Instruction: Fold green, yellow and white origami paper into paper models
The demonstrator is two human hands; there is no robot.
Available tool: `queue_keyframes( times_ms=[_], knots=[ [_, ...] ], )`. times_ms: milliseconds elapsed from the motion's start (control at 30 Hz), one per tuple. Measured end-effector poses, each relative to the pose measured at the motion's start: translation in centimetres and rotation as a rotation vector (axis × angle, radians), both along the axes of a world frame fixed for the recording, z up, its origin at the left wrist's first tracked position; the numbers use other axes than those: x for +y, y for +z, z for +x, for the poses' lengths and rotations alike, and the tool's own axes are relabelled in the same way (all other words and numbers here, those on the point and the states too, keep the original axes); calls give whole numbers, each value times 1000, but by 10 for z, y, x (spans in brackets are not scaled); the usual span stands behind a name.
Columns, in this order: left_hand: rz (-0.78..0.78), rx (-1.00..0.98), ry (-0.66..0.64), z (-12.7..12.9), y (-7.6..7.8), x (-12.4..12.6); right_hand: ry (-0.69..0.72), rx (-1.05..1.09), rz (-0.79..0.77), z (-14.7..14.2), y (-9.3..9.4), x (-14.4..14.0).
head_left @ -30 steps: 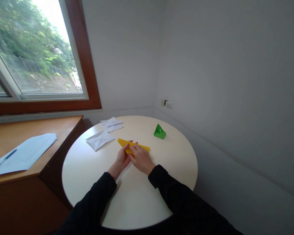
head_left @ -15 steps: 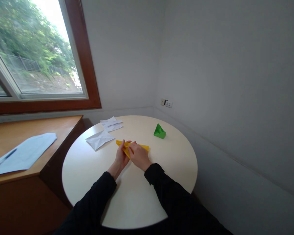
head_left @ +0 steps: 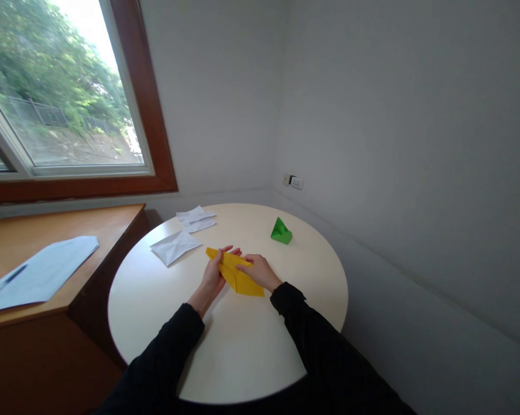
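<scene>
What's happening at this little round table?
A person in black sleeves is folding a yellow paper on the round table. The left hand holds its left side and the right hand presses its right side. A folded green paper and creased white sheets lie beyond.

One head-worn camera looks forward and down, close over the round table (head_left: 312,300).
</scene>
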State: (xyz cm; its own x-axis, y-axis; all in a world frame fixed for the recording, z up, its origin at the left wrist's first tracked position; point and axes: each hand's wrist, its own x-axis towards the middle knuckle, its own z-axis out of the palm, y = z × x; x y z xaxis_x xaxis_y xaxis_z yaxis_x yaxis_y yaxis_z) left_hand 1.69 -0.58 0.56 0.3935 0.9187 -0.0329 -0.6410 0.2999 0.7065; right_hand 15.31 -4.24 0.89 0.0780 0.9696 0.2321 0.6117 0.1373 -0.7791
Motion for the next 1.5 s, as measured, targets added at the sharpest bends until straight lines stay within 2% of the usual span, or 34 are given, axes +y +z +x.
queue_keyframes(
  times_ms=[167, 300, 433, 533, 633, 767, 867, 967, 1100, 1267, 1367, 1433, 1500],
  knots=[
    [-1, -46, 40, -3, 1, 3, 1, 54, -89, 35, -11, -7],
    [-35, -71, 68, -5, 2, 6, -84, 22, -102, 68, -12, -15],
    [-75, -107, 105, -7, 1, 10, -301, -44, 29, 84, -4, -22],
    [-89, -122, 140, -7, -1, 13, -365, -77, 178, 67, 9, -26],
    [-93, -128, 150, -6, -5, 14, -199, -232, 410, 31, 19, -32],
    [-95, -137, 137, -6, -9, 15, 193, -538, 380, -16, 20, -39],
    [-111, -135, 136, -7, -11, 17, 268, -742, 266, -36, 12, -41],
    [-143, -130, 140, -7, -13, 19, 259, -805, 213, -43, 3, -40],
    [-179, -127, 110, -7, -11, 20, 215, -805, 229, -45, -4, -36],
    [-179, -156, 27, -8, 0, 14, 111, -727, 224, -40, -8, -26],
    [-147, -165, -26, -9, 7, 9, 78, -565, 190, -32, -3, -22],
    [-105, -141, -55, -9, 10, 7, 63, -398, 160, -24, 5, -21],
    [-43, -104, -83, -9, 10, 6, 103, -193, 165, -16, 16, -20]
  ],
)
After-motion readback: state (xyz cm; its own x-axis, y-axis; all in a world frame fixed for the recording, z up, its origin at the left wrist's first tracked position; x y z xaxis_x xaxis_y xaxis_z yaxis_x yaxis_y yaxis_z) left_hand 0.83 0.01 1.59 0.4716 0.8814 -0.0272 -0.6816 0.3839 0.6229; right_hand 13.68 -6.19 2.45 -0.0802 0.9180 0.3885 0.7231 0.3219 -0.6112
